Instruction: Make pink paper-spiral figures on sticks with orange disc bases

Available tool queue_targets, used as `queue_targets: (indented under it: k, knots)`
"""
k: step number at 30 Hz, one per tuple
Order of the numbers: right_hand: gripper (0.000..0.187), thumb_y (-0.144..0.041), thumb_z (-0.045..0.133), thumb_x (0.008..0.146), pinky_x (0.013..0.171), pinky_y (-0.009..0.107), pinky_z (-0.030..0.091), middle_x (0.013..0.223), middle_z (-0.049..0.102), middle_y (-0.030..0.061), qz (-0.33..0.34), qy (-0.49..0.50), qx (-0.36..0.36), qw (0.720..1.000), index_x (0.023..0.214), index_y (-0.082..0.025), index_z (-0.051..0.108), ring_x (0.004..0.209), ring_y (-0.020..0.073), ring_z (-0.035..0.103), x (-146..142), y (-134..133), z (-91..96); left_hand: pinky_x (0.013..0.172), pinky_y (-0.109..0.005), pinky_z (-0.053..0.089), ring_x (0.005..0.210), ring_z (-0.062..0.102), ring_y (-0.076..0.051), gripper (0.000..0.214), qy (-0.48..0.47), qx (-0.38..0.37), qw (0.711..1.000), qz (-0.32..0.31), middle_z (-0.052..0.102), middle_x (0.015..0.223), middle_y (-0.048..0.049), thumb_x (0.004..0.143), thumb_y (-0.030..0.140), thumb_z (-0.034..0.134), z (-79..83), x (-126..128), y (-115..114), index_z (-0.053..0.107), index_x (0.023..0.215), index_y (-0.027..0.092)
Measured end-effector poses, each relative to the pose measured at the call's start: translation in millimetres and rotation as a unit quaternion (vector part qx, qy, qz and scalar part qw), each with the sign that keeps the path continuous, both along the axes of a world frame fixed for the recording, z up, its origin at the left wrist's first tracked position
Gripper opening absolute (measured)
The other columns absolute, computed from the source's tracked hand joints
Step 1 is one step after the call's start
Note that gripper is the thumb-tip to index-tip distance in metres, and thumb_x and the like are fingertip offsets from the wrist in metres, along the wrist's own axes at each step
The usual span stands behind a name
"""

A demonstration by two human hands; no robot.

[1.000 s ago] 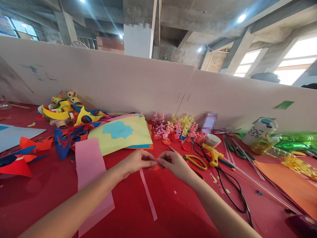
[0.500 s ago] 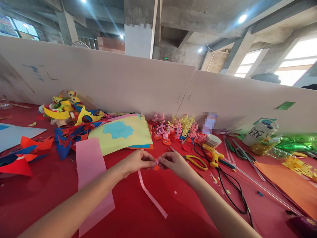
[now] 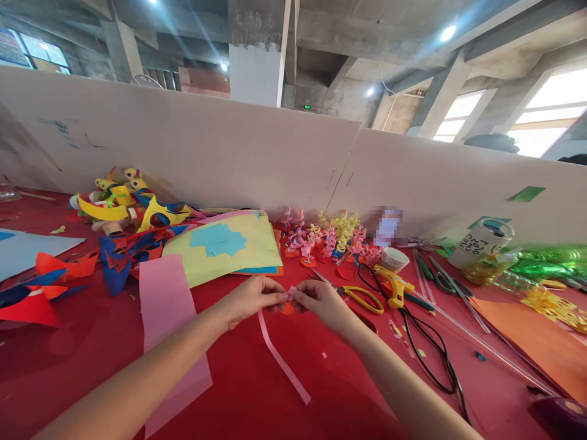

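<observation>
My left hand (image 3: 265, 297) and my right hand (image 3: 316, 299) meet fingertip to fingertip over the red table. Both are closed in a pinch on a small pink paper piece (image 3: 291, 292), mostly covered by the fingers. A small orange paper disc (image 3: 287, 308) shows just below the fingertips; whether it is joined to the pink piece I cannot tell. From under my left hand a narrow pink paper strip (image 3: 282, 360) curves down towards the front. A wide pink paper sheet (image 3: 172, 330) lies beneath my left forearm.
Behind my hands stand several pink and yellow curled paper figures (image 3: 316, 241). Yellow-handled scissors (image 3: 364, 299) and a yellow glue gun (image 3: 395, 286) with a black cord lie right. Stacked coloured paper (image 3: 257, 244) is left, orange sheets (image 3: 541, 348) far right. A white board (image 3: 206, 146) borders the back.
My hands stay together at nearly the same spot, with the fingers shifting slightly around the pink paper piece. The long pink strip lies almost as before.
</observation>
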State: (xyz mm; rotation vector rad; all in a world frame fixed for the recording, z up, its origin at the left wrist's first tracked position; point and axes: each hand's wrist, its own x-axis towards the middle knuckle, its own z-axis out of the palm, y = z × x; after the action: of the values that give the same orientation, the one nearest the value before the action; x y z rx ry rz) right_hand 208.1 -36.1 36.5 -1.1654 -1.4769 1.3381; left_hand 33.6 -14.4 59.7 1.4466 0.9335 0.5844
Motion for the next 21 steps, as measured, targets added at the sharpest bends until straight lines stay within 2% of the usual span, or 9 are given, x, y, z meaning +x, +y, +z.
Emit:
queue_targets:
  k: [5, 10, 15, 21]
  knots:
    - [0.041, -0.056, 0.063, 0.068, 0.059, 0.026, 0.043, 0.061, 0.060, 0.0003, -0.011, -0.004, 0.009, 1.000, 0.066, -0.016, 0.058, 0.055, 0.0116, 0.052, 1.5, 1.7, -1.4, 0.060, -0.026, 0.038, 0.057, 0.050, -0.012, 0.032, -0.016, -0.020, 1.000, -0.005, 0.064, 0.064, -0.0034, 0.068, 0.045, 0.065, 2.4, -0.6, -0.3, 0.067, 0.065, 0.013]
    - [0.041, -0.056, 0.061, 0.070, 0.059, 0.026, 0.044, 0.062, 0.060, 0.0010, -0.008, -0.008, 0.013, 1.000, 0.068, -0.015, 0.059, 0.057, 0.0121, 0.053, 1.1, 2.2, -3.7, 0.057, -0.023, 0.036, 0.056, 0.050, -0.011, 0.023, -0.015, -0.024, 1.000, 0.003, 0.063, 0.061, -0.0005, 0.063, 0.037, 0.073, -2.0, -1.8, 1.6, 0.069, 0.067, 0.014]
    - [0.038, -0.053, 0.061, 0.071, 0.058, 0.025, 0.043, 0.064, 0.060, 0.0008, 0.021, -0.032, 0.034, 0.999, 0.070, -0.015, 0.060, 0.059, 0.0122, 0.054, 1.0, 0.3, -1.0, 0.060, -0.024, 0.039, 0.057, 0.052, -0.011, 0.020, -0.023, -0.022, 0.999, 0.023, 0.063, 0.059, 0.0005, 0.062, 0.035, 0.072, -1.6, 0.0, 1.0, 0.068, 0.064, 0.015]
    - [0.033, -0.048, 0.064, 0.068, 0.054, 0.024, 0.039, 0.059, 0.056, -0.0013, 0.000, -0.024, 0.031, 0.999, 0.064, -0.016, 0.056, 0.054, 0.0109, 0.050, -0.7, -0.1, -0.5, 0.061, -0.024, 0.040, 0.058, 0.052, -0.012, 0.021, -0.030, -0.022, 0.999, 0.036, 0.062, 0.059, 0.0013, 0.060, 0.034, 0.074, -3.8, 1.5, 1.0, 0.065, 0.062, 0.015]
